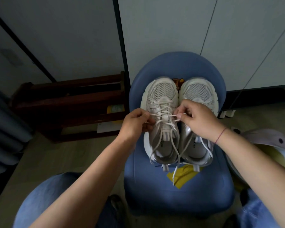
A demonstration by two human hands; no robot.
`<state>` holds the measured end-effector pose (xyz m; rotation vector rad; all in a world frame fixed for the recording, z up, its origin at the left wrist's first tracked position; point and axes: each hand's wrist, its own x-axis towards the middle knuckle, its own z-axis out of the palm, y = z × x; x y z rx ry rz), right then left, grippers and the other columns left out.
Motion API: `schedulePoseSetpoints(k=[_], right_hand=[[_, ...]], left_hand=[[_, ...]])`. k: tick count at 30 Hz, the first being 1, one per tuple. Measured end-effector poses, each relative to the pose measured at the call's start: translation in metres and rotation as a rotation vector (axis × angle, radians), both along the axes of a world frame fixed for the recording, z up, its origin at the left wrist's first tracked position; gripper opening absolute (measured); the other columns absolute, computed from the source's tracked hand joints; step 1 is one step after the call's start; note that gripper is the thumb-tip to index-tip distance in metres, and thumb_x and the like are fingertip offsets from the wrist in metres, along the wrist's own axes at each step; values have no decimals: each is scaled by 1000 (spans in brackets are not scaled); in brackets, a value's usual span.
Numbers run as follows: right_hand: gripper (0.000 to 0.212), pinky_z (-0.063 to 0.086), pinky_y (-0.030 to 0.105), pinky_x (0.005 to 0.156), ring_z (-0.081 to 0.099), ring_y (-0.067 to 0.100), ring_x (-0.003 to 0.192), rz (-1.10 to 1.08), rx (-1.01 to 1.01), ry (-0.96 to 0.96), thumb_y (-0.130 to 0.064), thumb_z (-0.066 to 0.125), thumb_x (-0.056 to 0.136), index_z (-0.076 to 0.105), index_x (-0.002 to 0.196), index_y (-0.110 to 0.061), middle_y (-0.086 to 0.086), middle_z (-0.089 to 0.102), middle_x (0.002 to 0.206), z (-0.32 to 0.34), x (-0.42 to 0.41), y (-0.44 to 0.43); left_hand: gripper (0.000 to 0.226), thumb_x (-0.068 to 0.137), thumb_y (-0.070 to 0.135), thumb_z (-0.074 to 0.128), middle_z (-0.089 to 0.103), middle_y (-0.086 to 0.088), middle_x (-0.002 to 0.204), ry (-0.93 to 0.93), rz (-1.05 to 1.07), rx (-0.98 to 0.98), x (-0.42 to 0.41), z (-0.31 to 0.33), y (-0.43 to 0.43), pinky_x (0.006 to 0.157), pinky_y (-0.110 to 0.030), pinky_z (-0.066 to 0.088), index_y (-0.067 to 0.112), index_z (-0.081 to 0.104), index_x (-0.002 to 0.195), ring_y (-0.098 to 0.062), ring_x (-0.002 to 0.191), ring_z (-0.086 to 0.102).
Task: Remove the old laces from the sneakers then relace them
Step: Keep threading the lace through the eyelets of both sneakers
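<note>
Both hands are pinched on the lace point(161, 112) of the left-side sneaker point(161, 91): my left hand point(135, 122) holds a strand at its left eyelet row and my right hand point(197, 119) a strand at its right row, level across the tongue and about equally near. That sneaker lies straight ahead on the blue padded chair seat point(171, 191), its long axis running away from me, toe far, pressed against the other sneaker point(199, 91). Round cream cord, mesh toe, smooth silvery heel; loose ends trail toward me.

Both bare forearms extend forward, converging. The left hand point(135, 124) is curled, thumb and forefinger pinching a lace point(172, 115). The right hand point(197, 117) pinches apparently the same lace, knuckles up.
</note>
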<state>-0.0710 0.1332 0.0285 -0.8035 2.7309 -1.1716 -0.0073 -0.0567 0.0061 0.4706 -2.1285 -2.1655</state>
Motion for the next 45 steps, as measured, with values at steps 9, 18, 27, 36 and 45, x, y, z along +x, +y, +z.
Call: schedulePoseSetpoints(k=[9,18,27,36,45], right_hand=[[19,38,13,67,51,0,74,-12,-57,80,-19,73,79,54,81,-23,-13,52,82,-1,11,-3],[19,48,25,79,55,10,90,6,10,262,-24,81,71,72,86,-19,-6,50,97,-12,22,-12],[10,34,15,73,51,10,85,-73,10,243,-10,76,77,66,73,-11,-5,50,92,-8,26,-21],[18,46,32,80,61,22,87,-58,-123,-129,-14,64,88,56,77,-26,7,66,95,-2,9,6],[13,33,2,67,47,-5,73,-50,-17,142,-21,76,76,66,83,-24,-14,46,87,-5,21,-10]], left_hand=[[11,94,14,63,46,4,65,187,-148,-161,2,3,2,56,-19,40,21,57,88,-6,57,43],[12,82,23,77,41,11,81,239,-102,-715,6,3,10,61,-13,34,20,66,85,2,64,46],[24,94,20,64,49,7,96,189,-131,-614,10,-1,6,67,-5,38,32,53,76,11,71,51],[18,99,13,54,56,-8,76,-27,44,74,11,-4,6,67,-21,44,11,56,81,-14,71,51],[7,95,9,62,58,7,59,19,-129,-119,13,8,8,54,-18,39,11,60,88,-2,48,46]])
